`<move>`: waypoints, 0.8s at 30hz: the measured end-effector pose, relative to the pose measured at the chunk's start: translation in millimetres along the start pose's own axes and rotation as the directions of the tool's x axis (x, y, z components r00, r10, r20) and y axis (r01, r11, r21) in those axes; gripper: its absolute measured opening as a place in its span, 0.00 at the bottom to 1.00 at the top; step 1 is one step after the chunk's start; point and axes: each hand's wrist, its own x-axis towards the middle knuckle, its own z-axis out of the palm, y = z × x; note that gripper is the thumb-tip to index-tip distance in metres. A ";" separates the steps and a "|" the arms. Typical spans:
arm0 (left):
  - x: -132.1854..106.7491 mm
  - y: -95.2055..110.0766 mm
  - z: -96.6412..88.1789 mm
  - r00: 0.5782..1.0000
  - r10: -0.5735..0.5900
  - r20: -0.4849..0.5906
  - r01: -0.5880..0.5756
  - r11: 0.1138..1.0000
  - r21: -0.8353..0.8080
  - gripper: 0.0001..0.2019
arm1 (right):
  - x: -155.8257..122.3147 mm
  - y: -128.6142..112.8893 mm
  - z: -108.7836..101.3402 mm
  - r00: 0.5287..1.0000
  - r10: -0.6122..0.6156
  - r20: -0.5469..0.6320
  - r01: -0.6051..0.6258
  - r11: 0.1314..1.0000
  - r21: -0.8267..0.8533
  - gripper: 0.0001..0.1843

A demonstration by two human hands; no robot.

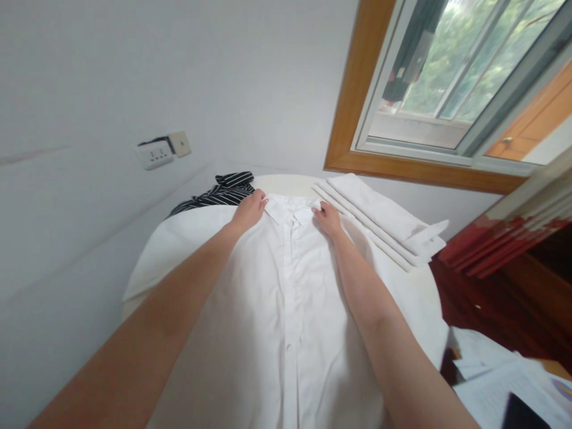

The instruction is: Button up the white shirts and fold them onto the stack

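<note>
Because the white shirt (286, 310) lay spread flat on the round tabletop (279, 179), buttoned front up and collar (290, 210) at the far edge, both arms probably had to stretch out to reach it; the hands sat apart; the left hand (250, 210) rested palm down, loosely open, on the collar's left point; the right hand (328, 218) touched the right point with bent fingers, though whether they pinched cloth could not be told; a folded white stack (384, 220) lay just beside, a striped garment (218, 193) behind.
</note>
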 end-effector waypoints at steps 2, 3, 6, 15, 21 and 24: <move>-1.1 5.2 1.9 0.999 -0.004 -0.039 0.007 0.998 0.061 0.13 | -0.4 1.4 -2.1 1.000 0.008 0.020 -0.008 1.000 -0.004 0.20; -1.0 8.7 3.1 0.999 -0.009 -0.046 0.014 0.995 0.098 0.14 | -0.6 1.7 -3.3 1.000 0.016 0.021 -0.016 1.000 0.005 0.21; -0.6 19.3 5.8 0.999 -0.030 -0.038 0.038 0.978 0.205 0.17 | -1.0 1.4 -5.6 0.999 0.030 0.016 -0.030 0.999 0.017 0.23; -33.0 48.6 -1.2 1.000 0.014 -0.027 -0.007 0.975 0.224 0.20 | -6.8 -15.3 -10.1 0.998 0.067 -0.010 -0.067 0.961 -0.267 0.23; -75.3 75.8 17.9 0.975 0.135 0.177 -0.158 0.979 0.126 0.27 | -2.9 -53.8 -26.7 0.996 -0.063 0.062 0.076 0.967 -0.244 0.22; -85.5 74.3 30.1 0.969 0.087 0.230 -0.115 0.987 0.113 0.29 | -18.6 -68.0 -17.0 0.963 -0.051 0.266 0.113 0.968 -0.226 0.22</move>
